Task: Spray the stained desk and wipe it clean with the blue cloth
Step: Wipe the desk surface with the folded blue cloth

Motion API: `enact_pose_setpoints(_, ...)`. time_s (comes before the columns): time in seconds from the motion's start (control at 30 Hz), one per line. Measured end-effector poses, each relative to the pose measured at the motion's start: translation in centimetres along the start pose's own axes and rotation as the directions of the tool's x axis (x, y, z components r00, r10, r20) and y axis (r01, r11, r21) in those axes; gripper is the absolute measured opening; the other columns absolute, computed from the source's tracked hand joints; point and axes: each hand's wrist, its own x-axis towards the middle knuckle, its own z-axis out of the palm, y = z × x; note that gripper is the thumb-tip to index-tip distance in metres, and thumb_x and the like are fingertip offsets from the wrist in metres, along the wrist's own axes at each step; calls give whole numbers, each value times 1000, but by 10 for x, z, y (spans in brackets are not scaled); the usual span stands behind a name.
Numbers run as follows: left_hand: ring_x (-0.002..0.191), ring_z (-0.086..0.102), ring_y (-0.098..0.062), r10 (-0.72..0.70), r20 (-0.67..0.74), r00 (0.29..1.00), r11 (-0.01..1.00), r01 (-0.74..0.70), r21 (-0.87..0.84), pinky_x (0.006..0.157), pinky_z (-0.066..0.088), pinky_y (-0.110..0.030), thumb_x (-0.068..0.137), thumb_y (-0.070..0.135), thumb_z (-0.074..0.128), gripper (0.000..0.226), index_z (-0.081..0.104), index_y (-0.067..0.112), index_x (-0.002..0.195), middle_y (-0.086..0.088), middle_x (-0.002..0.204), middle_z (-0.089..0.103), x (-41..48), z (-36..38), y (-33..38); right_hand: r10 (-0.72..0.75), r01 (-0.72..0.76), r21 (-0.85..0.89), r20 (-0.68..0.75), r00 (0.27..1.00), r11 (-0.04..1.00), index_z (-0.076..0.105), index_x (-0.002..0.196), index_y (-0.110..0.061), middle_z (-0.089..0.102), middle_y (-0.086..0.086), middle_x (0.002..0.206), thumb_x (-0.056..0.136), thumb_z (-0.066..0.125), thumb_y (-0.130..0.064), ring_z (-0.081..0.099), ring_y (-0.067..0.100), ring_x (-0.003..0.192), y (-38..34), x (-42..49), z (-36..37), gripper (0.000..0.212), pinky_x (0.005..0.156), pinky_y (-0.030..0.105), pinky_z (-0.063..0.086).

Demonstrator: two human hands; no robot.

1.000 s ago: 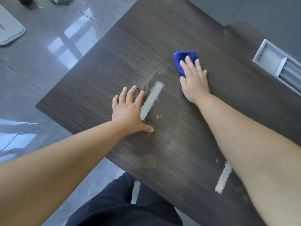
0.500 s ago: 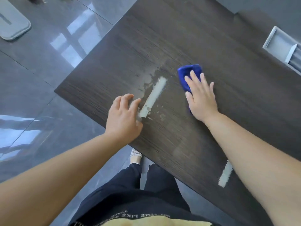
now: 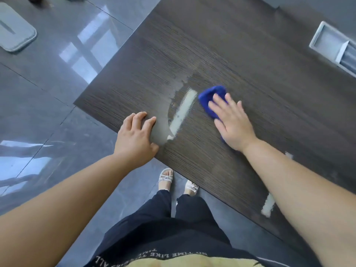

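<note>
1. Standing on glossy grey floor tiles (image 3: pixel 48 93), with a grey rounded tray (image 3: pixel 15 29) lying far left, well apart from the desk (image 3: pixel 212 45); its contents impossible to tell.
2. Resting the left hand (image 3: pixel 134 139) on the tabletop's near edge, just inward of the left corner. Curling the fingers loosely and slightly apart, gripping nothing, with the thumb lying along the edge.
3. Facing a pale stain streak (image 3: pixel 183 112) just right of that hand, running from near the edge toward the tabletop's middle, with a wet sheen lying around it.
4. Pressing the blue cloth (image 3: pixel 211 97) onto the tabletop just beside the streak's far end with the right hand (image 3: pixel 233 124). Keeping the fingers straight and a little apart on top of the bunched cloth, not curling round it.
5. Reaching the right forearm over a second pale streak (image 3: pixel 267 207) close to the near edge.
6. Looking across to a recessed metal cable box (image 3: pixel 327 43) sitting in the tabletop at far right, its left compartment showing a pale bottom and its right part lying under a flap.
7. Working with a wide stretch of wood grain lying between cloth and box and running toward the far edge.
</note>
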Motion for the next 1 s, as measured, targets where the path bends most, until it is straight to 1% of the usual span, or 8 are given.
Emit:
enact_pose_setpoints(0.13, 139, 10, -30, 3, 15, 1000, 1000, -4, 19, 116, 11, -36, 81, 37, 56, 75, 23, 23, 147, -5, 153, 15, 2, 0, 0, 478, -475, 51, -116, 871, 879, 26, 148, -17, 17, 2, 157, 96, 40, -33, 10, 32, 144, -72, 54, 16, 55, 112, 54, 13)
enact_pose_setpoints(0.27, 142, 6, -30, 2, 15, 1000, 1000, -2, 5, 116, 9, -36, 83, 37, 57, 76, 19, 24, 149, -5, 155, 13, 2, 0, -1, -50, 50, 10, -40, 998, 999, 42, 140, -15, 35, 7, 150, 91, 40, -33, 27, 36, 139, -113, 15, 36, 53, 109, 55, 22)
enact_pose_setpoints(0.4, 144, 2, -31, 24, 76, 997, 998, -28, 48, 118, 5, -37, 85, 39, 53, 79, 11, 24, 150, -6, 157, 7, 0, -2, -1, -377, 381, -36, 77, 923, 924, 46, 138, -18, 39, 5, 148, 91, 38, -29, 30, 33, 138, -47, 13, 10, 48, 109, 57, 18)
enact_pose_setpoints(0.5, 144, 1, -32, 19, 106, 994, 997, -27, 69, 118, 4, -36, 85, 43, 53, 82, 8, 23, 151, -7, 157, 4, 1, -4, 1, 34, -33, -23, 41, 999, 999, 31, 146, -21, 21, 1, 156, 96, 36, -27, 13, 29, 144, -18, 62, -5, 50, 112, 60, 12)
enact_pose_setpoints(0.63, 143, 2, -32, 14, 102, 995, 999, -18, 44, 117, 5, -36, 84, 40, 56, 82, 11, 22, 150, -6, 157, 6, 1, -4, 4, 452, -454, -18, -52, 890, 891, 12, 150, -22, 3, -1, 159, 100, 31, -36, -2, 27, 145, -59, 107, 2, 56, 115, 51, 6)
enact_pose_setpoints(0.77, 134, 24, -27, -48, -39, 998, 986, 41, -161, 110, 23, -32, 85, 25, 56, 58, 39, 21, 140, -3, 146, 31, 3, -11, -5, 38, -38, 8, -12, 999, 999, 31, 146, -16, 23, 7, 155, 94, 35, -36, 16, 37, 142, -100, 62, 24, 55, 111, 57, 17)
enact_pose_setpoints(0.87, 127, 34, -25, -93, -122, 988, 957, 55, -285, 105, 28, -30, 86, 15, 53, 43, 51, 17, 129, -6, 134, 43, 4, -12, -10, -364, 364, 15, 96, 926, 931, 45, 138, -20, 37, 4, 149, 92, 37, -34, 27, 32, 139, -75, 2, 19, 49, 111, 53, 17)
enact_pose_setpoints(1.0, 130, 27, -27, -42, -145, 989, 960, 0, -279, 107, 23, -29, 84, 8, 51, 44, 52, 15, 128, -6, 135, 43, -1, -2, -6, -174, 175, -22, 38, 984, 984, 40, 140, -22, 34, 3, 151, 90, 35, -31, 24, 31, 140, -24, -5, 6, 51, 108, 63, 20)
